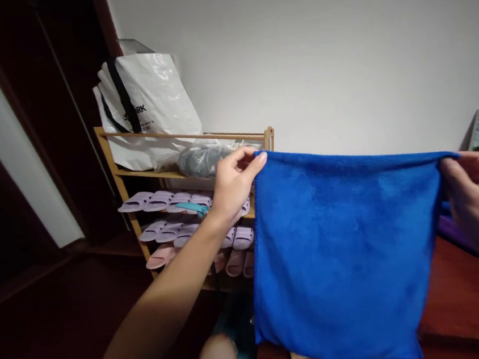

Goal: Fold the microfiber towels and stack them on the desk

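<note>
A bright blue cloth (345, 254) hangs spread out between my two hands, its top edge nearly straight. My left hand (239, 176) pinches the upper left corner between thumb and fingers. At the upper right corner, my right hand (477, 183) grips the fabric, with some fingers behind it. The cloth's lower edge hangs in front of a reddish-brown wooden table (466, 298) and hides part of it.
Left of the cloth stands a wooden shoe rack (124, 200) with rows of lilac slippers (160, 200). A white bag (157, 91) and a plastic-wrapped grey bundle (203, 159) sit on top. Purple fabric (454, 234) lies on the table behind my right hand.
</note>
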Motion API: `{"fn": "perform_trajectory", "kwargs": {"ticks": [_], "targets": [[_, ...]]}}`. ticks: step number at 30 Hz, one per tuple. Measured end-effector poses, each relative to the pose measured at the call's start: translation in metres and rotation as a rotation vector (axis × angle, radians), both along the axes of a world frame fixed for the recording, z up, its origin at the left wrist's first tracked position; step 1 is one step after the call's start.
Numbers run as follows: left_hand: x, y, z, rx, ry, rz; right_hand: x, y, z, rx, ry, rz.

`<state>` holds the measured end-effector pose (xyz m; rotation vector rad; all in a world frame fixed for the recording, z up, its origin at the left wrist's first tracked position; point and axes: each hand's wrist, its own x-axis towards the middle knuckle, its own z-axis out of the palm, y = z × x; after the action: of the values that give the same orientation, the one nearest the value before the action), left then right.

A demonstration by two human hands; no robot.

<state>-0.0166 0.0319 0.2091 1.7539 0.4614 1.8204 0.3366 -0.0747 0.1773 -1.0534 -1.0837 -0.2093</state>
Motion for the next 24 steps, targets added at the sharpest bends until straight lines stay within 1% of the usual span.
{"fn": "perform_trajectory", "kwargs": {"ticks": [2, 4, 6, 8, 10, 11, 12, 14, 20, 24], "targets": [[0.002, 0.020, -0.008, -0.161, 0.095, -0.104, 0.008, 0.020, -0.009, -0.090, 0.158, 0.158], [0.006, 0.042, -0.023, -0.287, 0.167, -0.144, 0.018, 0.040, -0.028, -0.194, 0.272, 0.239], [0.012, 0.062, -0.043, -0.396, 0.189, -0.163, 0.025, 0.059, -0.051, -0.252, 0.304, 0.251], [0.020, 0.078, -0.064, -0.515, 0.145, -0.201, 0.029, 0.075, -0.073, -0.276, 0.319, 0.266], [0.026, 0.089, -0.079, -0.571, 0.084, -0.218, 0.031, 0.088, -0.089, -0.282, 0.326, 0.276], [0.029, 0.094, -0.083, -0.574, 0.062, -0.216, 0.032, 0.093, -0.094, -0.282, 0.328, 0.277], [0.031, 0.097, -0.086, -0.569, 0.049, -0.208, 0.032, 0.098, -0.096, -0.282, 0.329, 0.274], [0.035, 0.103, -0.086, -0.558, 0.032, -0.195, 0.035, 0.106, -0.097, -0.277, 0.331, 0.267], [0.051, 0.121, -0.076, -0.559, 0.017, -0.155, 0.046, 0.126, -0.088, -0.261, 0.338, 0.250], [0.064, 0.135, -0.075, -0.599, 0.052, -0.139, 0.054, 0.140, -0.089, -0.262, 0.367, 0.224]]}}
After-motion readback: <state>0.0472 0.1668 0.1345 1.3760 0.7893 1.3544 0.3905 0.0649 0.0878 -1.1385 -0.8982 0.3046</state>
